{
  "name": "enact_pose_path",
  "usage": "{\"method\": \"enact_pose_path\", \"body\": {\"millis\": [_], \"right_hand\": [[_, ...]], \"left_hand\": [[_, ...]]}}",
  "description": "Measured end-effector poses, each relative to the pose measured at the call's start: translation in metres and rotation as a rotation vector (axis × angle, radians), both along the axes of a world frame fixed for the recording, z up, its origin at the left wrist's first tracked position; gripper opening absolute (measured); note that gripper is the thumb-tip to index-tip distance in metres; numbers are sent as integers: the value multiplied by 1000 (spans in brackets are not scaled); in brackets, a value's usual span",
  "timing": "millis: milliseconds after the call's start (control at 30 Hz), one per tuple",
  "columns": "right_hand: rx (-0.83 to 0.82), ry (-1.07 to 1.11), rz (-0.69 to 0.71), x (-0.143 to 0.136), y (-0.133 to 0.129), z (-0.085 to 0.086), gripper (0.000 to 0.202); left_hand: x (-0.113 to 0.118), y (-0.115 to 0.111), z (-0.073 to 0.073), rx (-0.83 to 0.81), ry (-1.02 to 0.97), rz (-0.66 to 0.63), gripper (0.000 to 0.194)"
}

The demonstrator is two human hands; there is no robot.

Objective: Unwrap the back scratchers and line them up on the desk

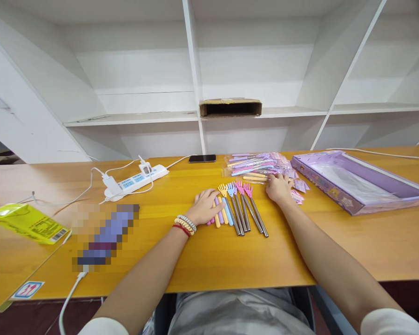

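Observation:
My left hand (206,208) lies over a row of short pastel handles (224,212), fingers stretched out and thumb across them. Beside the handles are several back scratcher rods (246,213) of bare metal with yellow, blue and pink claw heads, claws pointing away from me. To their right my right hand (279,187) has its fingers curled down on the end of a clear-wrapped back scratcher with a pale yellow handle (254,178); its fingertips are partly hidden. Behind it lies a pile of wrapped back scratchers (258,163) in pink, purple and blue.
An open purple box (356,204) with clear plastic inside stands at the right. A black phone (202,158) lies at the back. On the left are a white power strip (136,180) with cables, a blurred-out device (106,237) and a yellow packet (30,223). White shelves (132,118) rise behind.

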State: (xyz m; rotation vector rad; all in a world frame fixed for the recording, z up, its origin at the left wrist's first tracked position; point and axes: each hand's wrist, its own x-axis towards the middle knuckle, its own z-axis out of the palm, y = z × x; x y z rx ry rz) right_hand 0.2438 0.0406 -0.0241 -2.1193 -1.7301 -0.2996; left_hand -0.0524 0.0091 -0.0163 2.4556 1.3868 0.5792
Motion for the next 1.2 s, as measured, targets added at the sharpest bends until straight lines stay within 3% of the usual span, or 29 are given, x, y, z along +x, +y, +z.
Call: {"method": "enact_pose_path", "body": {"millis": [533,733,867,1200], "right_hand": [[43,1,-16,1,2,2,35],[100,-16,123,-9,2,0,29],[132,-9,144,-16,6,0,27],[-238,-397,353,-13,68,44,27]], "left_hand": [[2,1,2,31,31,13,48],[0,-1,3,6,92,29,50],[-1,-1,1,-15,90,47,49],[-1,0,-1,-18,93,16,49]]}}
